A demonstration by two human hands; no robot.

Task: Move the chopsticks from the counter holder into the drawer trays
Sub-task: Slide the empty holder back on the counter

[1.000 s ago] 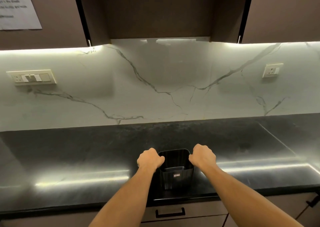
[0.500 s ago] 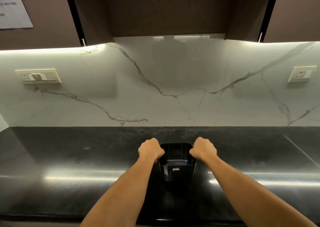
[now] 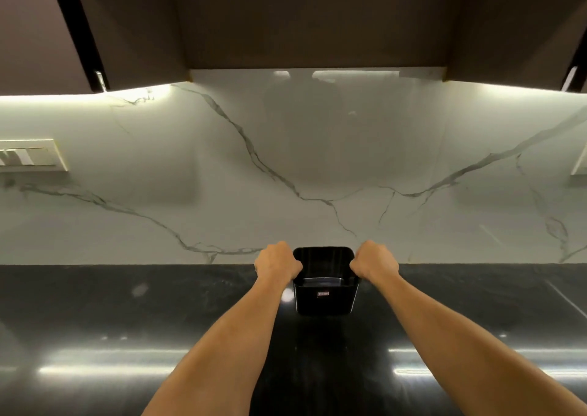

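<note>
- Against the foot of the marble backsplash (image 3: 222, 161) stands the black holder (image 3: 324, 298), upright on the dark counter (image 3: 127, 304), its open mouth facing up
- left hand (image 3: 277, 261) is curled into a fist over the holder's left rim, right hand (image 3: 374, 260) likewise over its right rim; both look clamped on the rim, though the fingertips are hidden inside
- No chopsticks can be made out inside the holder; its interior is dark and shows only a pale inner ledge, so I cannot tell whether any remain
- No drawer or tray is in view in front of the holder
- Judged step: setting or steadying the holder near the backsplash
- To do it well: keep the pull on both rims even so the holder stays level, let its base sit flat on the counter before loosening either fist, and release both sides together so it does not tip toward one hand
- A glossy counter may let the base slide, so press straight down rather than pushing sideways
</note>
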